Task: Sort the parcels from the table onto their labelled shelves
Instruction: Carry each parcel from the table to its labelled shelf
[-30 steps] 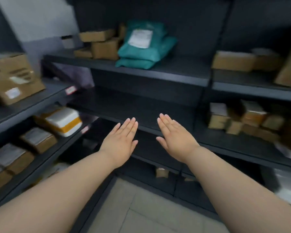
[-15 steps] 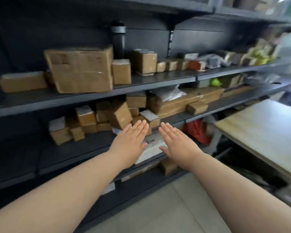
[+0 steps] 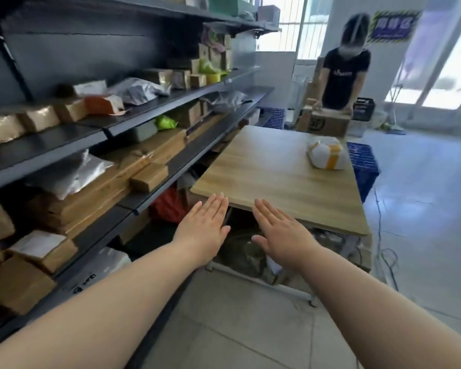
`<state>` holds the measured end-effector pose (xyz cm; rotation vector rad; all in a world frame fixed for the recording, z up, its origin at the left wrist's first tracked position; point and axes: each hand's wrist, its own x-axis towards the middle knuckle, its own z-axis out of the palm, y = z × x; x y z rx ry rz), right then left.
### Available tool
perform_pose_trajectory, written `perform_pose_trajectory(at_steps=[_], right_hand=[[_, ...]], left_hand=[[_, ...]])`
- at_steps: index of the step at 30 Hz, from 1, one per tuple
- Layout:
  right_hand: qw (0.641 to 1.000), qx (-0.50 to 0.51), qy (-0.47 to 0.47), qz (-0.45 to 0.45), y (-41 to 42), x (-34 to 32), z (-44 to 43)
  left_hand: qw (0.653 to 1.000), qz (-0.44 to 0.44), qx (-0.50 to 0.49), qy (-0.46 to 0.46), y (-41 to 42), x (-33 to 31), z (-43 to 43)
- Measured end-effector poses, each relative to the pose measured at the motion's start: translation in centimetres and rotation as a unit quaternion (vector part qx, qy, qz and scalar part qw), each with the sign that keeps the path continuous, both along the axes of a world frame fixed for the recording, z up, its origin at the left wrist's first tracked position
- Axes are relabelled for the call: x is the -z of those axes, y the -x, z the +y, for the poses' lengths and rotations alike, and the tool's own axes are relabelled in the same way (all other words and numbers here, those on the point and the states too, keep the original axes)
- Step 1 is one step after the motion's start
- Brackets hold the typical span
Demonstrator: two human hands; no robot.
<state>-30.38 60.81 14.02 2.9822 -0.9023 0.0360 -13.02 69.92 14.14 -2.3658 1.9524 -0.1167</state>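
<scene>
wooden table (image 3: 274,179) stands just beside dark shelves (image 3: 186,155); one white parcel (image 3: 326,153) banded with yellow tape lies on its far right part, well apart from both hands; left hand (image 3: 203,228) and right hand (image 3: 280,235) hover side by side, palms down, fingers straight and together, holding nothing, fingertips at the table's near edge; shelves carry brown boxes (image 3: 149,177) and grey bags (image 3: 141,90); blue crate (image 3: 363,166) sits just beside the table's far right side; beyond the table a person (image 3: 341,78) in a black shirt leans over a carton (image 3: 328,125)
</scene>
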Motion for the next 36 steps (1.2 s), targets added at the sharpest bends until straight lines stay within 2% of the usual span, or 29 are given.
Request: perform_pose_trajectory(at_steps=[4, 8, 14, 23, 29, 36], right_hand=[[0.998, 0.068, -0.007, 0.005, -0.4, 1.3, -6.0], [0.991, 0.13, -0.023, 0.007, -1.6, 2.0, -10.6], [0.977, 0.209, -0.041, -0.02, -1.8, 3.0, -15.7], [0.95, 0.301, -0.084, -0.02, 3.6, 5.8, -23.9], [0.944, 0.317, -0.086, 0.002, 7.7, 8.1, -34.6], [0.949, 0.295, -0.109, 0.029, 12.1, 9.9, -48.4]], left_hand=[[0.998, -0.011, 0.056, -0.011, -1.6, 1.3, -7.7], [0.995, 0.034, 0.089, -0.027, -3.8, 2.7, -14.1], [0.986, 0.051, 0.149, -0.055, -6.0, 4.7, -22.8], [0.969, 0.057, 0.231, -0.06, -2.6, 7.8, -34.1], [0.969, 0.061, 0.226, -0.078, 0.9, 10.3, -43.9], [0.976, 0.111, 0.153, -0.113, 4.4, 12.8, -55.7]])
